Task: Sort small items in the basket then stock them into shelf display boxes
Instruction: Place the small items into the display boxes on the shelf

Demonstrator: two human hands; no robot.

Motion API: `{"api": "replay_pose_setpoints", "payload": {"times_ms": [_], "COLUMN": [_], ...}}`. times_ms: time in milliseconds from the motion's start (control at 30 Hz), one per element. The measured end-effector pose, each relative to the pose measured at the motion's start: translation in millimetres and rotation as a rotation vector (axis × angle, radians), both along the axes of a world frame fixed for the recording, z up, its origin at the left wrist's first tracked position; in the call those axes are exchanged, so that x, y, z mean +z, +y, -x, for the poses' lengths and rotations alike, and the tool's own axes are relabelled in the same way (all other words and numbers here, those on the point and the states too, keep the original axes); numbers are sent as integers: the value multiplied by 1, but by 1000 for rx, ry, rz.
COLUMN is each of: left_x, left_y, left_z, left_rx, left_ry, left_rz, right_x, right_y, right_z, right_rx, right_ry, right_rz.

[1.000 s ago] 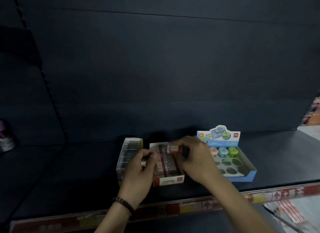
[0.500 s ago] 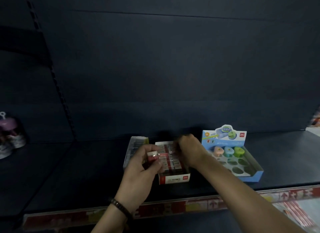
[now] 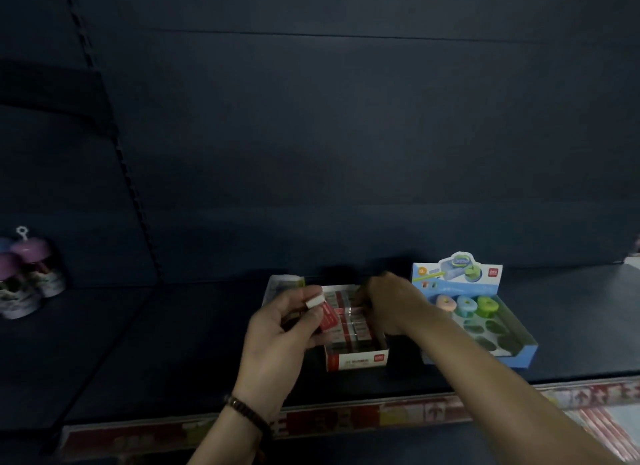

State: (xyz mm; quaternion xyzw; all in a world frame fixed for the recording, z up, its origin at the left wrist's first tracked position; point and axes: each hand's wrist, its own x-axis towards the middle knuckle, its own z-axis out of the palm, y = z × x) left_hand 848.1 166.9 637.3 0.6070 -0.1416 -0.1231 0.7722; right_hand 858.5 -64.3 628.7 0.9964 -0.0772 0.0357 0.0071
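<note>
- Navy, matte shelf carries three display boxes in a row near its front edge, where a printed red strip runs.
- Widest is the blue box, card with a moulded tray, just right of the right grip. Three rounded sharpeners fill its back row and the other wells are bare.
- Between the two grips lies the red box, glossy card packed with rows of wrapped erasers, its long axis running away from the person.
- Just behind the left grip stands the clear box, hard plastic. The hand hides whether it touches the red box.
- Reaching down into the red box's far end, the right grip shows only its back, so I cannot tell whether the hidden fingers hold anything.
- Thumb and fingers of the left grip pinch one eraser over the red box's left wall.
- That eraser is a small block in a red sleeve with a white end, its long axis tilted up and away. The red box lies just right of and below it, so the left grip looks nearer for setting it in.
</note>
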Motion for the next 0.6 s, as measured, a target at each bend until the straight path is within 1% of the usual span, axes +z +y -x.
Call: {"api": "replay_pose_setpoints", "payload": {"times_ms": [67, 100, 133, 200, 233, 267, 333, 400, 467, 533, 600], "left_x": [0, 0, 0, 1, 1, 2, 1, -1, -3, -5, -7], "left_y": [1, 1, 1, -1, -1, -2, -3, -4, -4, -3, -2], "left_z": [-3, -5, -7, -8, -8, -8, -7, -8, -9, -8, -9], "left_rx": [12, 15, 17, 4, -10, -26, -54, -72, -65, -28, -9], "left_ry": [-62, -76, -80, -79, -81, -83, -86, -98, -123, -170, -199], "left_rz": [-61, -77, -86, -93, -92, -88, -72, -57, -58, -89, -129], "right_x": [7, 10, 13, 20, 24, 27, 29, 28, 25, 21, 17], "right_y": [-1, -1, 1, 11, 18, 25, 38, 44, 44, 44, 41], "right_z": [7, 10, 15, 28, 35, 41, 51, 58, 60, 61, 62], "right_rx": [24, 31, 37, 44, 56, 63, 86, 114, 126, 140, 138], "right_ry": [-4, -60, -154, -341, -381, -380, -305, -250, -246, -281, -358], "right_rz": [-73, -165, -311, -723, -938, -1121, -1334, -1460, -1547, -1563, -1503]}}
